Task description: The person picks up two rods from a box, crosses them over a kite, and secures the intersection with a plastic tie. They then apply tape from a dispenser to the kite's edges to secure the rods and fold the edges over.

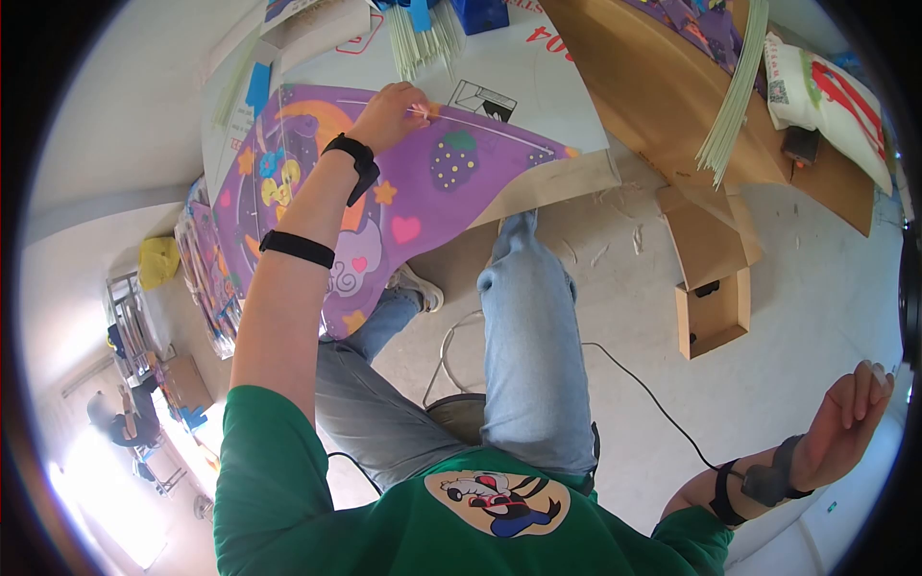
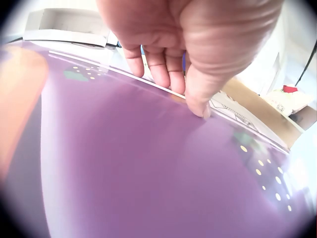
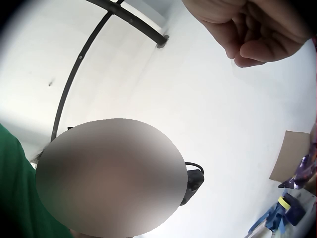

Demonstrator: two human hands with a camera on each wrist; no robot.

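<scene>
At 11 o'clock on the surface (image 1: 567,106), the left hand (image 1: 389,117) has its fingers clamped on the purple sheet (image 1: 442,197); at 4 o'clock, the right hand (image 1: 841,427) pinches a small whitish piece (image 1: 878,372). The open carton (image 1: 732,331), 3 o'clock, holds something black (image 1: 707,289). Pale strips (image 1: 421,43) lie at 12.

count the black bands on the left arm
2: a wrist band next to the left hand, and a forearm band nearer the green sleeve. Any under the sleeve would be hidden.
</scene>
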